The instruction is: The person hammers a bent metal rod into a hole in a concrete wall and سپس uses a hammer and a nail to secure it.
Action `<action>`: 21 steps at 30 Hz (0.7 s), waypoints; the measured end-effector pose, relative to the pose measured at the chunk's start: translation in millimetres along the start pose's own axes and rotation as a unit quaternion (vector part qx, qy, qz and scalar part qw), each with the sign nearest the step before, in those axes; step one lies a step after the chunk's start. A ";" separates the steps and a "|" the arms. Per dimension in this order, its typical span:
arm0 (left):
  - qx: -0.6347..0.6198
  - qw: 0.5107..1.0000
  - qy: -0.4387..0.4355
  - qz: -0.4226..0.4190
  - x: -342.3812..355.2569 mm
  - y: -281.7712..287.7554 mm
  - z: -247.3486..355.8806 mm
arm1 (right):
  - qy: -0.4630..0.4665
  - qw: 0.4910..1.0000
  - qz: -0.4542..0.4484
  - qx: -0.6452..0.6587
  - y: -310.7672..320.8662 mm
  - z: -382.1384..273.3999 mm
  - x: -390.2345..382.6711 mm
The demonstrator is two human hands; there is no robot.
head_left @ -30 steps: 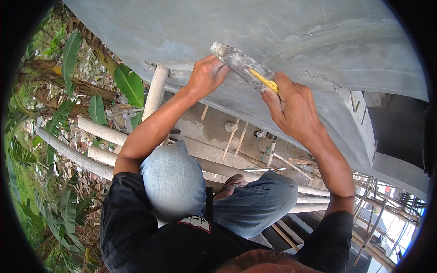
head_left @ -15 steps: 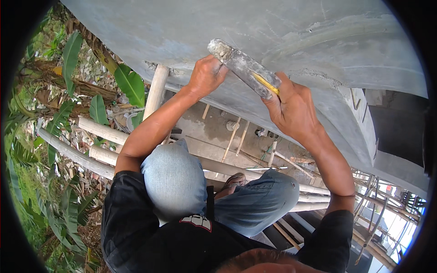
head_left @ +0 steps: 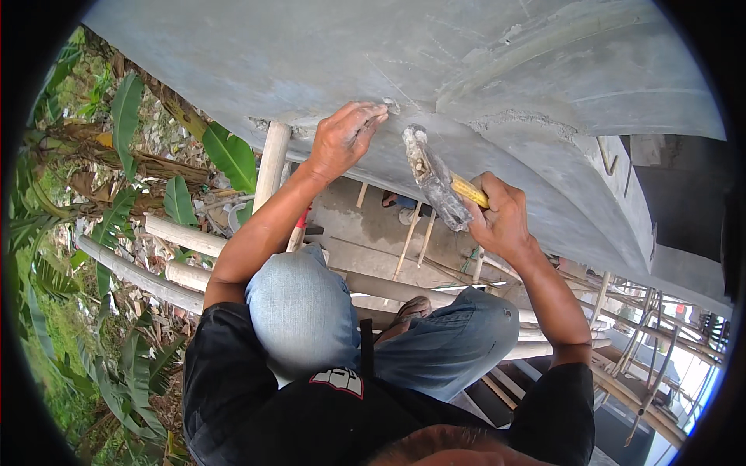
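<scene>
Closest to me is the person's black shirt [head_left: 256, 412], and just past it the bent knees in blue jeans [head_left: 299, 311], with a foot [head_left: 412, 309] showing between the legs above the bamboo poles [head_left: 392, 287]. Beyond the knees, the right hand [head_left: 501, 217] has its fingers wrapped round the yellow handle of a hammer [head_left: 437, 182], whose grey, crusted head hangs in front of the wall, angled up toward the other hand. The left hand [head_left: 346, 140] is raised at the wall [head_left: 326, 54], its fingers drawn narrow beside a small pale patch [head_left: 392, 106]; I can't tell whether they pinch anything. To me this looks like hammer work at that patch, caught between blows, with the head apart from the left fingers. The next move, I'd judge, calls for a steady left hand and a careful aim that spares those fingertips. Further off, a rough broken edge [head_left: 528, 120] runs along the grey wall, bare ground [head_left: 342, 213] shows far below, and broad green leaves [head_left: 229, 155] stand away to the left.
</scene>
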State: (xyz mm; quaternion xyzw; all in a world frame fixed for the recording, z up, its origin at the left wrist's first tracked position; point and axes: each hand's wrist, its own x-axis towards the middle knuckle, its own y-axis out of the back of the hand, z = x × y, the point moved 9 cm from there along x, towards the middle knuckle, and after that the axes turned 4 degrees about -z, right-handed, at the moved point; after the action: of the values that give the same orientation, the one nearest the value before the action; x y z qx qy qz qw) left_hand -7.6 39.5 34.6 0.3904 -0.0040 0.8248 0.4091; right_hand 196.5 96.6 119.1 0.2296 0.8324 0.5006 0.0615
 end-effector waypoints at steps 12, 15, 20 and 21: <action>0.104 0.985 -0.111 -0.076 -5.6 -13.8 10.2 | 0.053 0.998 -0.016 -0.038 -41.2 21.5 -12.4; 0.132 0.977 -0.140 -0.094 -7.4 -17.4 14.6 | 0.098 0.993 0.003 -0.064 -41.9 14.2 -12.8; 0.172 0.967 -0.156 -0.109 -7.0 -23.5 21.8 | 0.114 0.988 0.023 -0.102 -57.7 19.5 -18.0; 0.168 0.966 -0.156 -0.120 -9.9 -24.2 21.1 | 0.109 0.989 0.027 -0.098 -57.8 21.6 -20.6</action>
State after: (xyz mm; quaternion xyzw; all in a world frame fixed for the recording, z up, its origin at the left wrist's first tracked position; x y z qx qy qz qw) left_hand 25.9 42.0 35.3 0.5747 0.1180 0.6877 0.4277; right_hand 203.4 82.1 56.2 0.1887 0.7744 0.6035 -0.0212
